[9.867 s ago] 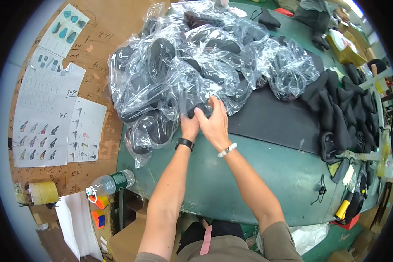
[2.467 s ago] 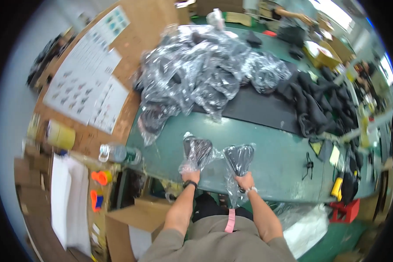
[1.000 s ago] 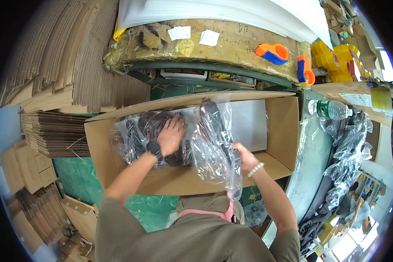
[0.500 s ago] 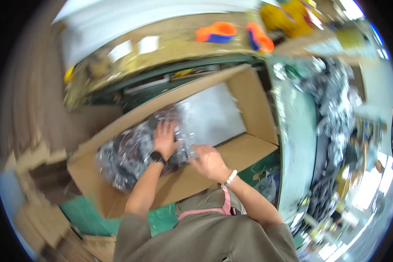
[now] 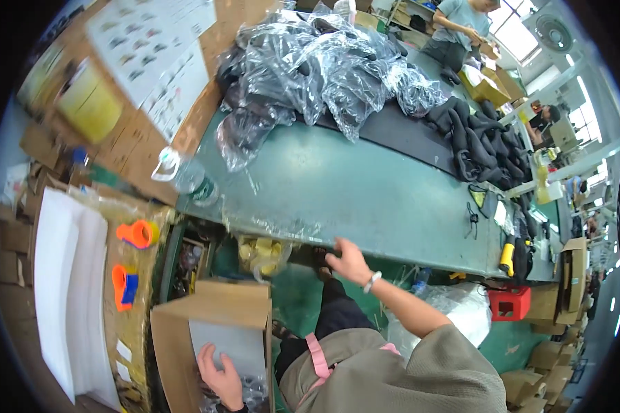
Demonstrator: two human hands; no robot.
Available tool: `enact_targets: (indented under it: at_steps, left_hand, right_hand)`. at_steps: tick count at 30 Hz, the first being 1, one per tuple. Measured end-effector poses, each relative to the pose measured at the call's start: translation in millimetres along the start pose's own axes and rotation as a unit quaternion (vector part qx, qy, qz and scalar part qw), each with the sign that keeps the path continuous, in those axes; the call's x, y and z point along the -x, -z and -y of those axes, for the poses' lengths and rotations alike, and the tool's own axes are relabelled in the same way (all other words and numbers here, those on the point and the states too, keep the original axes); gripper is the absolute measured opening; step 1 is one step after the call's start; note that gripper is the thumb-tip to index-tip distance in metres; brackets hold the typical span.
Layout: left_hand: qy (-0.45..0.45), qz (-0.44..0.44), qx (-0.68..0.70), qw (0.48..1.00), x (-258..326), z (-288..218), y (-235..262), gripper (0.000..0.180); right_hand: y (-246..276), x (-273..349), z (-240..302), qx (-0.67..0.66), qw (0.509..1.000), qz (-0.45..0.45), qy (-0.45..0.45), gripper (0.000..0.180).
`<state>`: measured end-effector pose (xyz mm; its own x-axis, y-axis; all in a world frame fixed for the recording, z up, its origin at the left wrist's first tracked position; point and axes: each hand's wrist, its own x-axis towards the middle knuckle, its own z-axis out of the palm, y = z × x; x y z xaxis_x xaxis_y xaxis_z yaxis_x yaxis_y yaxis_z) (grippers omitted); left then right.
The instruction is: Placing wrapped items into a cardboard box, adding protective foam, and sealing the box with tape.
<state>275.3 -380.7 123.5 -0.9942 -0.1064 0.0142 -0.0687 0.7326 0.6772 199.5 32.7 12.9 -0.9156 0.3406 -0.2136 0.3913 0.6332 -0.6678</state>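
Note:
My left hand (image 5: pixel 220 377) is down in an open cardboard box (image 5: pixel 172 341), fingers apart, over a pale flat sheet (image 5: pixel 220 339). Dark goods in clear plastic (image 5: pixel 255 394) show beside that hand, partly cut off by the lower edge. My right hand (image 5: pixel 351 263) is held out by the front edge of a green table (image 5: pixel 310 189), fingers loosely bent and nothing seen in them. Toward the table's far side lies a heap of clear plastic bags with dark contents (image 5: pixel 324 65).
A plastic bottle (image 5: pixel 193 182) stands at the table's left corner. Orange tape dispensers (image 5: pixel 139 234) lie on the left bench beside white foam sheets (image 5: pixel 69 289). Black padded pieces (image 5: pixel 475 141) and a red crate (image 5: pixel 508 303) are to the right. A co-worker (image 5: pixel 458 31) is beyond.
My view has swung right toward the green table, so the box now sits at lower left. My right hand has left the wrapped goods and reaches toward the table; my left stays in the box.

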Motion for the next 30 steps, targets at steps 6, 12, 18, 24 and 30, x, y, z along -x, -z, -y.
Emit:
enact_targets:
  at_steps: [6,12,18,24,30]
  left_hand:
    - [-0.093,0.131,-0.051,0.986,-167.0,-150.6,-171.4,0.058]
    - [-0.240,0.095,-0.230,0.938,-405.0,-199.5,-346.9,0.081]
    - [-0.146,0.162,-0.480,0.850,-539.8,-193.2,-426.3,0.104]
    - [-0.154,0.135,-0.470,0.859,-507.7,-214.4,-445.2,0.100]
    - [-0.140,0.263,-0.335,0.894,-367.0,-200.7,-439.9,0.080]
  right_hand:
    - [73.5,-310.2,-60.0,0.093,0.960,-0.249,0.093,0.086]
    - [114.9,-467.5,-83.3,0.216,0.945,-0.239,0.062,0.081]
    - [107.5,-473.3,-113.7,0.294,0.920,-0.217,0.139,0.055]
    - [148.5,-324.8,-161.6,0.230,0.944,-0.049,0.232,0.054]
    - [172.6,-193.1,-177.4,0.166,0.965,0.098,0.177,0.057]
